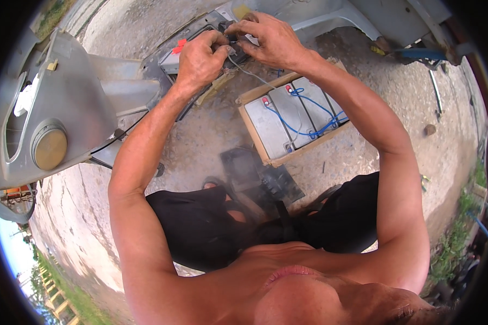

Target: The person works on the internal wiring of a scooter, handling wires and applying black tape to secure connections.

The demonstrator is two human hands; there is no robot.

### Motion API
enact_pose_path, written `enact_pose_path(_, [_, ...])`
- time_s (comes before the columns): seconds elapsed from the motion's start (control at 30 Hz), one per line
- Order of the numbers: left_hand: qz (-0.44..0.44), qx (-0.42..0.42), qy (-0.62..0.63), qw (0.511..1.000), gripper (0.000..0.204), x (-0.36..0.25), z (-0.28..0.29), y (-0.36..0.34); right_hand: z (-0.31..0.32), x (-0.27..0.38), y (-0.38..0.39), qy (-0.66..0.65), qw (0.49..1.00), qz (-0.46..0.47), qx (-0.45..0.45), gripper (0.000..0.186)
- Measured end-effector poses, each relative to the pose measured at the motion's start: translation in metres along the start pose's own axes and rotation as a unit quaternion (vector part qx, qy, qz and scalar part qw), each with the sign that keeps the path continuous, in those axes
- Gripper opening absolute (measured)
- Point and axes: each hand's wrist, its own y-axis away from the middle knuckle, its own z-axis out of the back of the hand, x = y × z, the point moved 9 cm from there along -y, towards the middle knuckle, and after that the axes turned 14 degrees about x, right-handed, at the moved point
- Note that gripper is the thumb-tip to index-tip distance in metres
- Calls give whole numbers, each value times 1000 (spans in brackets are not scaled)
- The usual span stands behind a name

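Observation:
Both of my hands are close together at the far side, over the grey metal frame of a vehicle. My left hand (203,58) is closed, thumb and fingers pinched round a thin grey wire (249,72) near its end. Facing it, my right hand (271,42) has its fingers bent round a small black part (230,38), mostly hidden by the fingers. The grey wire runs back toward several grey batteries (279,122), which stand side by side in an open cardboard box (249,97). Blue wires (309,131) join the battery terminals. A red clip-like piece (180,46) lies left of my left hand.
Grey bodywork with a round cap (50,144) stands at the left, and a black cable (126,131) runs from it. Between my feet lies a black plastic piece (276,183). A metal rod (435,89) and a stone (429,129) lie on the ground at the right.

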Motion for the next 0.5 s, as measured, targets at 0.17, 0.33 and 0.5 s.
enact_pose_path(0.17, [24,3,98,995,19,6,-2,-1,4,23,5,216,964,142,-67,38])
enact_pose_path(0.33, [45,5,98,994,18,4,1,-2,-6,10,-5,195,976,94,-14,35])
enact_pose_path(0.5, [45,2,81,996,20,2,2,-2,-21,-19,-17,55,987,-53,139,37])
